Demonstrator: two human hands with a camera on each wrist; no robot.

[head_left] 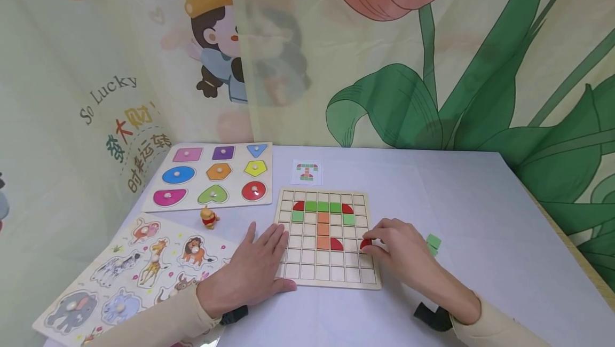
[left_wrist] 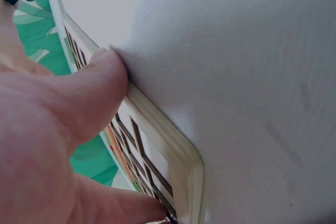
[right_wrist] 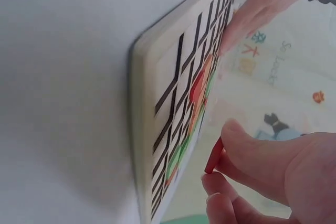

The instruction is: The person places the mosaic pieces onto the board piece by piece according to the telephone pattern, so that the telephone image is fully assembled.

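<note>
A wooden grid board (head_left: 336, 272) lies on the table between both hands. My left hand (head_left: 254, 269) rests along its left edge, fingers extended; in the left wrist view its thumb (left_wrist: 102, 85) presses on the board's rim. On the grid, red quarter-circle, green and orange square tiles form a T-like figure, with a red quarter-circle tile (head_left: 336, 244) beside the lowest orange square (head_left: 323, 243). Over the board's right side, my right hand (head_left: 405, 253) pinches another red quarter-circle tile (right_wrist: 214, 156) between thumb and fingers.
A small pattern card (head_left: 307, 172) lies behind the board. Green tiles (head_left: 434, 241) sit right of my right hand. To the left are a shape puzzle (head_left: 235, 181), an animal puzzle (head_left: 129, 261) and a small bear figure (head_left: 209, 218). A printed curtain (head_left: 288, 117) stands behind the table.
</note>
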